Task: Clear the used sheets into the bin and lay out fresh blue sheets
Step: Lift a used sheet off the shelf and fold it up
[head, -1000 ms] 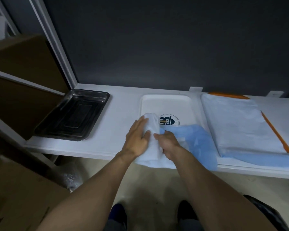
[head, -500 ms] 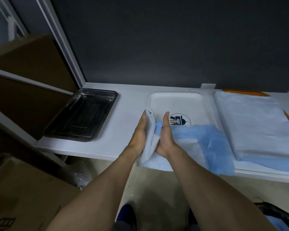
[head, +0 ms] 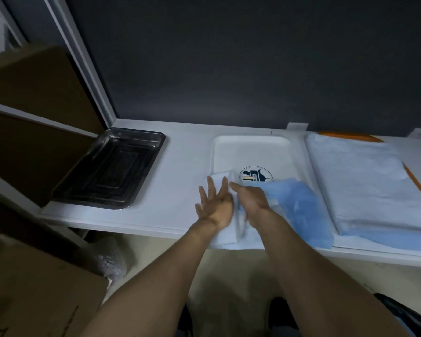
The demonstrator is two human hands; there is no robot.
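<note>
Because the used sheet (head: 299, 205) is thin, limp stuff, blue on one face and white on the other, it should weigh almost nothing and fold or bunch at a touch. It will give no stiffness to lift by, so I judge the bunched fold at the centre a better hold than a loose corner, which could trail or tear. It lies at lower centre of the frame, over the near end of the white tray (head: 250, 138), with its front edge hanging past the counter (head: 180, 190). The left hand (head: 213, 205) lies on the white fold with fingers straight and spread wide, holding nothing. The right hand (head: 254, 203) is just beside it, over the blue part with fingers bent, but blur hides whether they pinch the sheet. The stack of fresh sheets (head: 360, 183) sits flat at the right of the frame. A round emblem (head: 255, 175) in dark blue and orange is printed in the tray, its lettering too small to read. The print on the cardboard box (head: 34, 288) at lower left is cut off.
</note>
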